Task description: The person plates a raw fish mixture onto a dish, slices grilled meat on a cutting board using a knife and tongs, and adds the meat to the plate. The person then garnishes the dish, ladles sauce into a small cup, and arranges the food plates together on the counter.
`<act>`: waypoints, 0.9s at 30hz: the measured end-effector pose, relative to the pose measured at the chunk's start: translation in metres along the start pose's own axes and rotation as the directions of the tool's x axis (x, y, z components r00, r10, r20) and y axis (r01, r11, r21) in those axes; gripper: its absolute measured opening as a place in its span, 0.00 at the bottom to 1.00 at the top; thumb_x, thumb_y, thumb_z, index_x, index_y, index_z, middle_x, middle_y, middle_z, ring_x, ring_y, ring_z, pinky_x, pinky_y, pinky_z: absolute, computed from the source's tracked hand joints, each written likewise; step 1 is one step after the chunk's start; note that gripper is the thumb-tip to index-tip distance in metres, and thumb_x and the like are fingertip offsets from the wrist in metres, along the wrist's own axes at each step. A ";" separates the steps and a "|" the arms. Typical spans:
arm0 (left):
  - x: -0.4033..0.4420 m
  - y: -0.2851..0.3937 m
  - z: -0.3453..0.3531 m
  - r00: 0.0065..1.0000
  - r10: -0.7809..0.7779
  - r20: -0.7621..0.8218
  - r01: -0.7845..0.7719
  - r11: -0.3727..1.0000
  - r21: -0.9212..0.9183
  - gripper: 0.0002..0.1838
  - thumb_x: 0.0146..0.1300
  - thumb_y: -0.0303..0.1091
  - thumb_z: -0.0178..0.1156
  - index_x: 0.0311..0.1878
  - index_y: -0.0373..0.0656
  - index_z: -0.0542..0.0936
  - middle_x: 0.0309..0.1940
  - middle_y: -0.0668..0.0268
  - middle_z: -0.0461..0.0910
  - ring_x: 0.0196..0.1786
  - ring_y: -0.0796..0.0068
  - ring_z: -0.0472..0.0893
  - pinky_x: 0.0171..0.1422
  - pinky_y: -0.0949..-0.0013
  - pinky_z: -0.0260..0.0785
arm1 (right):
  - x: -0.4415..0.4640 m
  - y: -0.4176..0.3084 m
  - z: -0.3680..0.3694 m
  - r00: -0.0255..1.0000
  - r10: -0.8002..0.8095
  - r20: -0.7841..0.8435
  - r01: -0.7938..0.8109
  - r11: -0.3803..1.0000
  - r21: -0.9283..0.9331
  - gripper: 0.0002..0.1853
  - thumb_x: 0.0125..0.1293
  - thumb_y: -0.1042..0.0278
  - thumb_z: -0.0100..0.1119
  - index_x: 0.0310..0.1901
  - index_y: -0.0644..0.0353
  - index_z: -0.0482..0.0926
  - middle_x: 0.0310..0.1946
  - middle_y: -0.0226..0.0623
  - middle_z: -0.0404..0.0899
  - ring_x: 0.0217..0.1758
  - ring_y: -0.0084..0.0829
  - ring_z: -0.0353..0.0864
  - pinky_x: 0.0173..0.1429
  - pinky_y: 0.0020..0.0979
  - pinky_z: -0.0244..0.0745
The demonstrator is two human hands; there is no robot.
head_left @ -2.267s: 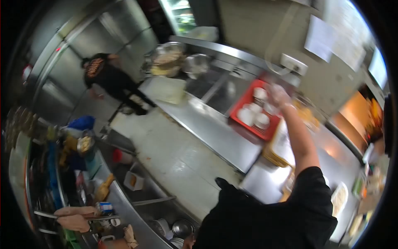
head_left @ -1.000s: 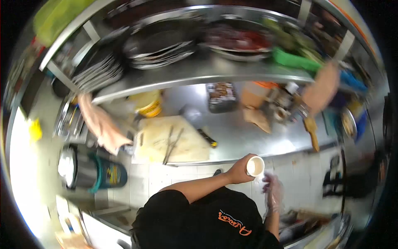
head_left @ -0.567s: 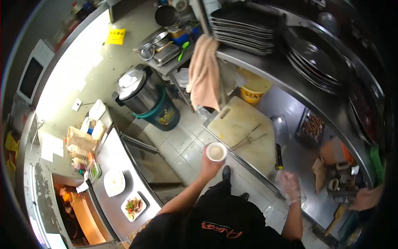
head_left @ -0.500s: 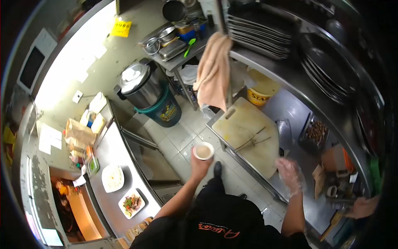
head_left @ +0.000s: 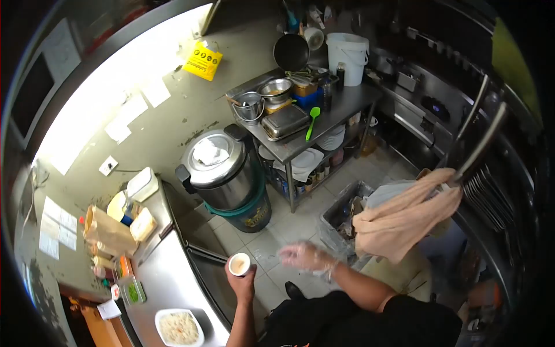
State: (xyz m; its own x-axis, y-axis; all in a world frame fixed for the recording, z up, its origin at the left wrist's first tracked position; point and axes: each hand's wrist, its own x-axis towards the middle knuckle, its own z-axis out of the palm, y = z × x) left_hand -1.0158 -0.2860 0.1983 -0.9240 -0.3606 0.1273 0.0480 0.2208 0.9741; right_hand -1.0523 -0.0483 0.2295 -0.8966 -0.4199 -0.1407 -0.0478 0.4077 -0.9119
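Note:
In my left hand is a white cup with pale, creamy contents, its opening facing up. The fingers wrap round its side. My right hand, in a clear plastic glove, is held out over the tiled floor to the right of the cup. It holds nothing that shows, and its fingers are apart. Left of the cup, a white bowl of pale food rests on the steel counter, near a clear container of chopped greens.
A large lidded steel pot sits on a teal bin. Behind it stands a steel table with pans and a green spatula. A peach towel hangs at right above a lined bin. A knife lies on the counter.
The view has turned left toward the steel table and stove. My left hand with the cup is lower and further left in view. My gloved right hand has moved off the cutting board's edge toward the cup.

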 end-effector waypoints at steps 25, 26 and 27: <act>0.413 -0.004 0.269 0.908 -0.289 0.304 0.265 0.957 0.119 0.35 0.49 0.30 0.71 0.61 0.37 0.68 0.53 0.61 0.72 0.58 0.69 0.71 0.64 0.66 0.62 | 0.482 0.269 -0.399 0.603 -0.197 -0.773 -0.238 0.880 -0.410 0.14 0.67 0.56 0.53 0.46 0.57 0.78 0.37 0.45 0.82 0.43 0.48 0.81 0.48 0.44 0.74; 0.429 -0.009 0.290 0.875 -0.289 0.388 0.314 0.950 0.000 0.34 0.51 0.30 0.70 0.61 0.38 0.68 0.54 0.61 0.72 0.58 0.69 0.71 0.65 0.66 0.62 | 0.492 0.310 -0.399 0.651 -0.356 -0.671 -0.114 0.827 -0.550 0.13 0.67 0.57 0.54 0.46 0.56 0.78 0.35 0.45 0.82 0.41 0.47 0.81 0.46 0.44 0.74; 0.445 -0.024 0.307 0.857 -0.272 0.438 0.319 0.947 -0.036 0.34 0.52 0.31 0.70 0.62 0.38 0.68 0.55 0.61 0.72 0.57 0.69 0.72 0.64 0.66 0.63 | 0.490 0.315 -0.400 0.635 -0.363 -0.682 -0.128 0.821 -0.557 0.12 0.67 0.58 0.54 0.45 0.57 0.78 0.34 0.44 0.82 0.40 0.47 0.81 0.46 0.44 0.74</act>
State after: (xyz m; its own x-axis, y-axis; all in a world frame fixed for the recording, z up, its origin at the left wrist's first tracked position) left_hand -1.5448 -0.1741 0.1744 -0.9710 0.0273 -0.2377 -0.2356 0.0620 0.9699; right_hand -1.6830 0.1986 0.0280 -0.8519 0.1382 0.5051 -0.1695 0.8399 -0.5156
